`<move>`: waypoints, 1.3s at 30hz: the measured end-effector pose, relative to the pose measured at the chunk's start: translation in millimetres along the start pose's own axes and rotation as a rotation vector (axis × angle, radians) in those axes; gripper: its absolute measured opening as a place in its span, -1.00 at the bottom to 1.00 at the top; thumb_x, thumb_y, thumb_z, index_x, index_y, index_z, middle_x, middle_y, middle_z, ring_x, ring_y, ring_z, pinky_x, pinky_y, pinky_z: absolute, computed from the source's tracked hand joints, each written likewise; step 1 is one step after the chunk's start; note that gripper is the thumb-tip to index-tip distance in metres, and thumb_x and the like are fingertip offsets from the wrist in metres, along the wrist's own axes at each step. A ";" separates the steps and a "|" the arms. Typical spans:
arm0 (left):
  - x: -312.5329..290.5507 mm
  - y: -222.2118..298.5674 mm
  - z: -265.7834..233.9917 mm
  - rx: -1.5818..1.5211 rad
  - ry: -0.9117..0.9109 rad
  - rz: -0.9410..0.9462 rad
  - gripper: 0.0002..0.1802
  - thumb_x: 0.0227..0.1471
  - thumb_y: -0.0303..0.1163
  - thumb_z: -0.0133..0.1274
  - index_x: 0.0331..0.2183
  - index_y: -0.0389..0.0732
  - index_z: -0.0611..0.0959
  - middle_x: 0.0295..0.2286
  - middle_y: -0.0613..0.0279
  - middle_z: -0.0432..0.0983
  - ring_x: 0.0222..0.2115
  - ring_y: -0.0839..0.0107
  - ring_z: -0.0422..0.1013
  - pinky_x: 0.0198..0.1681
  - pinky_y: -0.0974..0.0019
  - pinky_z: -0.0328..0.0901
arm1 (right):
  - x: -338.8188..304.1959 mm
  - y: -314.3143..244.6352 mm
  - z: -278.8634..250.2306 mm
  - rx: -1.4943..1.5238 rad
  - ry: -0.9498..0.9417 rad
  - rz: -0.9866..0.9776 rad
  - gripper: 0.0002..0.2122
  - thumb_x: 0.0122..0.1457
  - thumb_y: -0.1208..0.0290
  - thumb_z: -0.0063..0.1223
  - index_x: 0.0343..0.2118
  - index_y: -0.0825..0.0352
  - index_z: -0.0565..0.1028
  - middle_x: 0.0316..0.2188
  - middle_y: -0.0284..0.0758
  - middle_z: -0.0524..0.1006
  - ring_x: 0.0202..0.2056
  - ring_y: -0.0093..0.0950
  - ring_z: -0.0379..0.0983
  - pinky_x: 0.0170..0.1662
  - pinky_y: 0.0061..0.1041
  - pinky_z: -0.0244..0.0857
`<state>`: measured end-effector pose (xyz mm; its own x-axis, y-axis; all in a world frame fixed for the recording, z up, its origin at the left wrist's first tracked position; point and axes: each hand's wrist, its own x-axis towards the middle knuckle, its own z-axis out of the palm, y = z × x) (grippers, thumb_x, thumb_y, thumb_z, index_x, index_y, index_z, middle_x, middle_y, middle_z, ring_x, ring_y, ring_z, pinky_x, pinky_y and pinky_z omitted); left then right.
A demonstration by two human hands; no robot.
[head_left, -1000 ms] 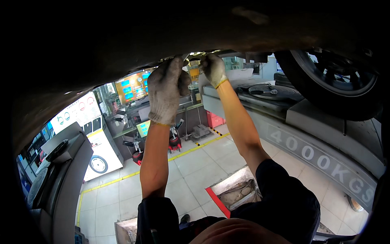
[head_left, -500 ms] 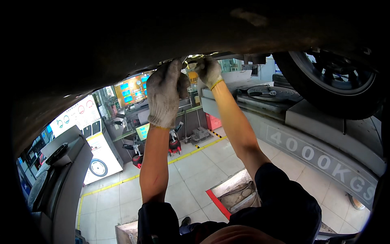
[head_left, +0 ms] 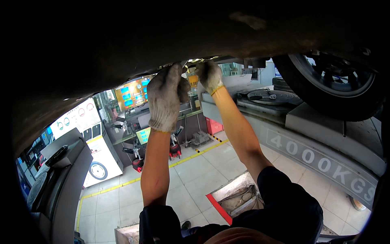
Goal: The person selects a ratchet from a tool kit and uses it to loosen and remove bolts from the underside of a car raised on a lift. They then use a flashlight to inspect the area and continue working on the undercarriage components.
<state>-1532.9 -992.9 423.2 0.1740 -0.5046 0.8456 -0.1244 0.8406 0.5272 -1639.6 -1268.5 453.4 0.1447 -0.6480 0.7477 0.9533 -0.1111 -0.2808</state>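
Both my arms reach up to the dark underside of a raised vehicle. My left hand, in a soiled pale knit glove, is closed, its fingers curled up against the lower edge of the underbody. To its right, my right hand, in a matching glove with a yellow cuff edge, is closed too, fingertips at the same edge. A narrow strip of bright, shiny parts shows between the two hands. What the fingers grip is hidden by the gloves and the shadow.
At the right a tyred wheel hangs above a grey lift platform; a ratchet wrench lies on its round plate. Another platform stands left. A red-edged floor pit opens below. Behind are a screen and red-based jacks.
Both hands stay at the underbody with only slight shifts. The right hand's fingers have tilted a little further up into the edge. The whole view has moved slightly.
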 end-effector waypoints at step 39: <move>0.5 7.0 -3.3 0.025 0.011 -0.051 -0.42 0.26 0.11 0.05 -0.27 -0.31 0.67 -0.61 0.30 0.47 -0.64 0.55 0.31 -0.53 0.39 0.19 | -18.5 18.7 49.3 -0.140 0.419 -0.389 -0.91 0.26 0.58 0.01 -0.31 0.33 0.57 -0.47 -0.33 0.55 -0.54 -0.51 0.45 -0.52 -0.53 0.38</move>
<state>-1530.5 -986.6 427.1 0.1915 -0.5447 0.8165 -0.1398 0.8082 0.5720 -1611.4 -1221.4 464.1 -0.3534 -0.7790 0.5180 0.8670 -0.4807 -0.1314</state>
